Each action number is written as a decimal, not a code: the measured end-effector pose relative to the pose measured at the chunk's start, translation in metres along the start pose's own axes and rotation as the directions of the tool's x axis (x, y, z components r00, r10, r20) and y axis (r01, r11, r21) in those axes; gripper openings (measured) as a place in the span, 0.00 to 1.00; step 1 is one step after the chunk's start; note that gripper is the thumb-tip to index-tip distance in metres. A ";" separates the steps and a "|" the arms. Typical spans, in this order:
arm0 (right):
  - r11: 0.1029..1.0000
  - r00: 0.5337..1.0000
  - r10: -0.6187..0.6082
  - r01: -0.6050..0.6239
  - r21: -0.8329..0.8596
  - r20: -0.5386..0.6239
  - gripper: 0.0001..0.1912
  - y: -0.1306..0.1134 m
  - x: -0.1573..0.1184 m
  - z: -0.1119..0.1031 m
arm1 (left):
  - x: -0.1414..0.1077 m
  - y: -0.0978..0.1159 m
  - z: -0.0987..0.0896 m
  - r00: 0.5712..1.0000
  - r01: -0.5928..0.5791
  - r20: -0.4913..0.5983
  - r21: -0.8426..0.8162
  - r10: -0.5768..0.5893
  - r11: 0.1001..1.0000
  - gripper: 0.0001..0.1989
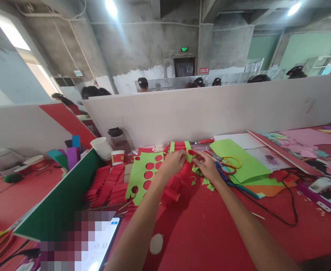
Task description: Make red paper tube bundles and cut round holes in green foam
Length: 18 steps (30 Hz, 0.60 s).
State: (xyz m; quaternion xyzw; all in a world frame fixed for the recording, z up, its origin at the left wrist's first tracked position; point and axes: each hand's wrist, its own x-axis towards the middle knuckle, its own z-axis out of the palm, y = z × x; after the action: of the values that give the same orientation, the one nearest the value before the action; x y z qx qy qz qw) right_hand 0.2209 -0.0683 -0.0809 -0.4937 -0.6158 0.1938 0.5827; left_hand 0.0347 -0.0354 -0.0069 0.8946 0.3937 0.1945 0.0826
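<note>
Above the red tabletop, my left hand (174, 162) and my right hand (207, 165) meet at a red paper tube (186, 171) with a green paper band at its top end. The fingers of both hands are closed on it from either side. Several red paper rolls (171, 190) lie beside my left wrist. A green sheet with round holes (140, 177) is just left of my left forearm. Green paper scraps (209, 184) are scattered under my right hand. Behind the hands stand more red rolls with green strips (179, 146).
Yellow-handled scissors (234, 162) and green paper sheets (240, 160) lie at right, near a black cable (293, 205). Stacked red paper strips (106, 184), a paper cup (117, 157) and a dark-lidded bottle (119, 139) are at left. A phone (106, 244) lies in front, and a white partition (210, 111) runs behind.
</note>
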 end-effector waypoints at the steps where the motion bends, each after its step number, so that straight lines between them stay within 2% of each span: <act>1: 1.000 1.000 -0.002 0.002 0.001 -0.002 0.23 0.000 0.000 0.000 | 0.000 0.001 -0.001 1.000 -0.002 0.000 0.004 0.002 1.000 0.13; 10: 1.000 1.000 0.003 -0.004 -0.026 -0.023 0.25 -0.001 0.001 0.000 | -0.002 0.007 -0.006 1.000 0.017 0.025 -0.075 -0.015 0.997 0.17; 15: 0.999 1.000 0.021 -0.022 0.027 0.005 0.24 -0.002 -0.001 -0.001 | -0.001 -0.002 -0.003 0.998 0.035 0.056 -0.174 -0.026 0.984 0.12; 18: 0.999 0.999 0.023 -0.024 0.046 0.023 0.24 -0.005 -0.002 0.000 | -0.002 -0.011 -0.003 0.994 0.055 0.108 -0.275 -0.026 0.960 0.17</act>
State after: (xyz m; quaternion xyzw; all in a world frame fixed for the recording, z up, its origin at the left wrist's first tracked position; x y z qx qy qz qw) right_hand 0.2185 -0.0719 -0.0779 -0.4851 -0.6119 0.2201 0.5847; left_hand 0.0251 -0.0293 -0.0077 0.8748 0.3760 0.1995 0.2314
